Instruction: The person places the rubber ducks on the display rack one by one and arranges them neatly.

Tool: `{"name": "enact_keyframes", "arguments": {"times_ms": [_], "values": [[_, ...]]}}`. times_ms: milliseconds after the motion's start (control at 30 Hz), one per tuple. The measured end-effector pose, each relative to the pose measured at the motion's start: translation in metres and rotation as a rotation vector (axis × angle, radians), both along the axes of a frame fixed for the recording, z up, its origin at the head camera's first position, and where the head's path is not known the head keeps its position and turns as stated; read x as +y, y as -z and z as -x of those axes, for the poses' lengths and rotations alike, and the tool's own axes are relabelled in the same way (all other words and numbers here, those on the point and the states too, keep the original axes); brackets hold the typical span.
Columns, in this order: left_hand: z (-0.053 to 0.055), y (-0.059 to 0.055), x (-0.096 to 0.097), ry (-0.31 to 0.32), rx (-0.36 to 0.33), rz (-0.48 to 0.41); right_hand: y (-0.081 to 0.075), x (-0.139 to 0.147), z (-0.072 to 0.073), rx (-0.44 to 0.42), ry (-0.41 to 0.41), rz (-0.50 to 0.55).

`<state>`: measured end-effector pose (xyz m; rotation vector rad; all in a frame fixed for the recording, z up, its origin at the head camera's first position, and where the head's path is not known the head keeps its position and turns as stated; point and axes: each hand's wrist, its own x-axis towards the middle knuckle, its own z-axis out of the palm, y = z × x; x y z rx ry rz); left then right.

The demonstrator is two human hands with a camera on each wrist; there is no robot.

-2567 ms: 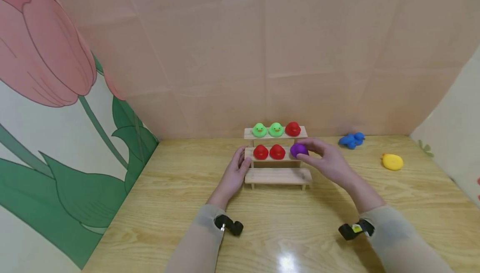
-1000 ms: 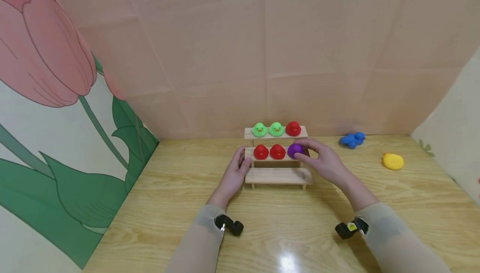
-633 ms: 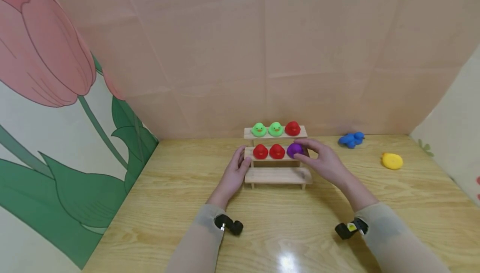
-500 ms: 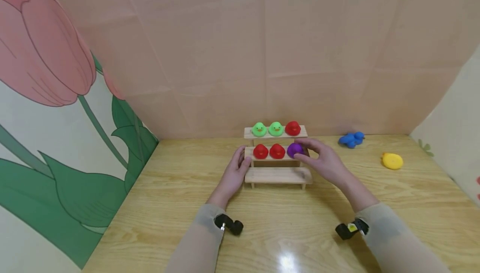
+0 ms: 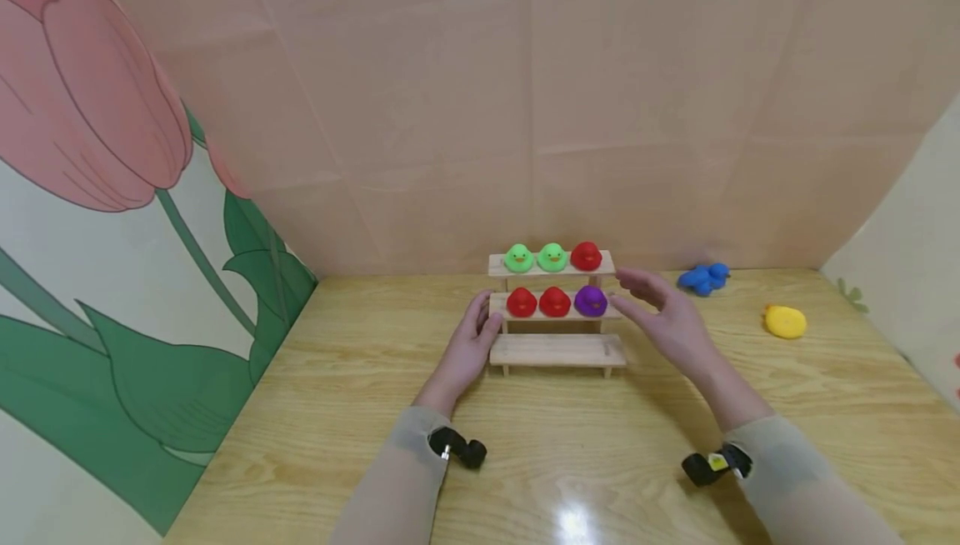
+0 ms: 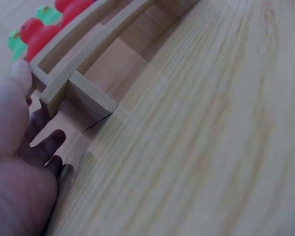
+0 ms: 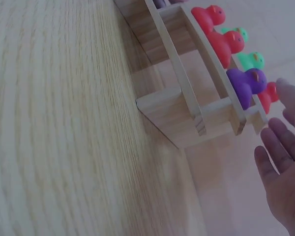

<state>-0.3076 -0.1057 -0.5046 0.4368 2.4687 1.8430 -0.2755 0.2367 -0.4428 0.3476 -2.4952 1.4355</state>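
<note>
A three-tier wooden display stand point(image 5: 557, 350) sits on the table, its bottom step bare. My left hand point(image 5: 471, 348) grips its left end; in the left wrist view the thumb point(image 6: 22, 73) lies at the end of the middle step. On the middle step a purple rubber duck point(image 5: 591, 302) stands at the right, beside two red rubber ducks point(image 5: 555, 303). The top step carries two green ducks point(image 5: 519, 259) and a red duck point(image 5: 586, 257). Just right of the stand my right hand point(image 5: 673, 327) holds nothing, thumb and fingers spread apart near the purple duck.
A blue duck point(image 5: 703, 279) lies at the back right of the wood-grain table point(image 5: 360, 445). Nearer, a yellow duck point(image 5: 785, 322) lies on its side. A pinkish sheet point(image 5: 420, 112) hangs behind the table, and a wall with painted tulips rises on the left.
My right hand has set the purple duck at the right of the middle step, let go and drawn back to the right. The left hand has stayed on the stand.
</note>
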Motion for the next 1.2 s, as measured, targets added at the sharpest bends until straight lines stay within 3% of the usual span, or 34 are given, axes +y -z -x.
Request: {"name": "enact_keyframes", "arguments": {"times_ms": [333, 700, 967, 1200], "values": [[0.000, 0.001, 0.001, 0.003, -0.012, -0.012, 0.006, 0.019, 0.005, 0.081, 0.062, 0.047], [0.002, 0.005, 0.000, 0.016, 0.015, -0.020, 0.007, 0.048, 0.014, 0.064, 0.159, 0.009], [0.003, 0.006, 0.001, 0.005, 0.016, -0.013, 0.009, 0.067, 0.022, -0.036, 0.187, -0.028], [0.004, 0.009, 0.002, 0.003, -0.008, -0.019, 0.017, 0.084, 0.030, -0.102, 0.182, 0.000]]}}
